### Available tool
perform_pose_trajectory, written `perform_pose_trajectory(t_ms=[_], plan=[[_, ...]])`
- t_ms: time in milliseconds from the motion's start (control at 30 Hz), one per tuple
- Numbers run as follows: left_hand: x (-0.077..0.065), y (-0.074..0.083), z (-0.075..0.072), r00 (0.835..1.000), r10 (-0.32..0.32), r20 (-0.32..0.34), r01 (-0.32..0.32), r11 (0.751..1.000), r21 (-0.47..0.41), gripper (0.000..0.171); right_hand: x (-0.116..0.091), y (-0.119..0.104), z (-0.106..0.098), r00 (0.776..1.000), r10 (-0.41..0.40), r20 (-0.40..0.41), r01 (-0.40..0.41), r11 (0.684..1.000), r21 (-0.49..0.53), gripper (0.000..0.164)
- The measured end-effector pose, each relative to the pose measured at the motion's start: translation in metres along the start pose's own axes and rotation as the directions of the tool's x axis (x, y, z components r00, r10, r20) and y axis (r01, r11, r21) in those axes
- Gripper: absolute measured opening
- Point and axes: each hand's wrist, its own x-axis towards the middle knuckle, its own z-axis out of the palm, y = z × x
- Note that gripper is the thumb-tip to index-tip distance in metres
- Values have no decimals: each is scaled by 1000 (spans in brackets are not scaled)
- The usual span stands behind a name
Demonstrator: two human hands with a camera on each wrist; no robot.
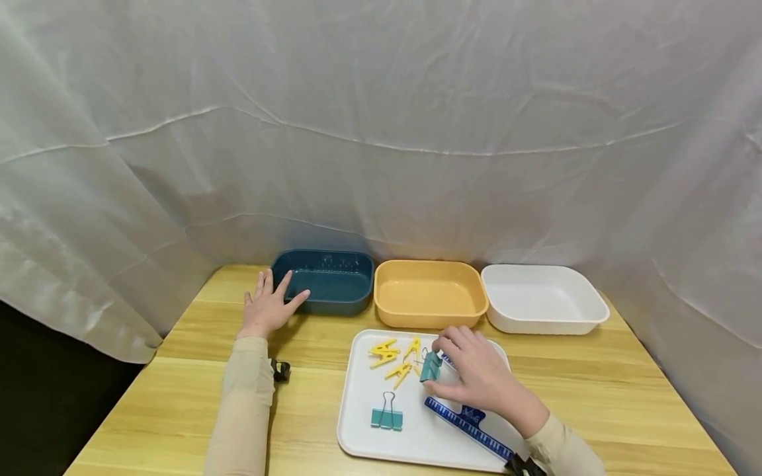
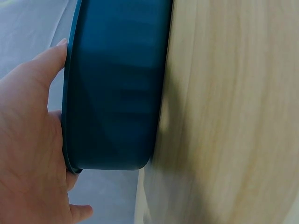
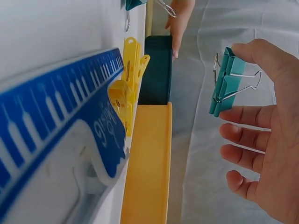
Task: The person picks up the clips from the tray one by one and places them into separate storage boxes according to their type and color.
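My right hand pinches a teal binder clip between thumb and index finger, over the white tray; the other fingers are apart from it. On that tray lie another teal binder clip, several yellow clothespins, and a blue clip with a piano-key pattern. Part of a second blue piece shows beneath my right hand. At the left end of the dark blue bin, my left hand rests on the rim with fingers spread.
A yellow bin stands in the middle of the row, with a white bin to its right. Behind the bins hangs a pale curtain. All stand on a wooden table.
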Motion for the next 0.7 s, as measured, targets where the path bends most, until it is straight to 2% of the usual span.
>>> perform_pose_trajectory(t_ms=[500,700], plan=[[-2,-1,2,1000,-1,-6,1,1000,-3,84,22,13,-7,992,-124,-36,122,991,-56,52],[-1,0,2,1000,-4,-23,4,1000,-7,86,35,14,-8,991,-131,0,131,990,-54,51]])
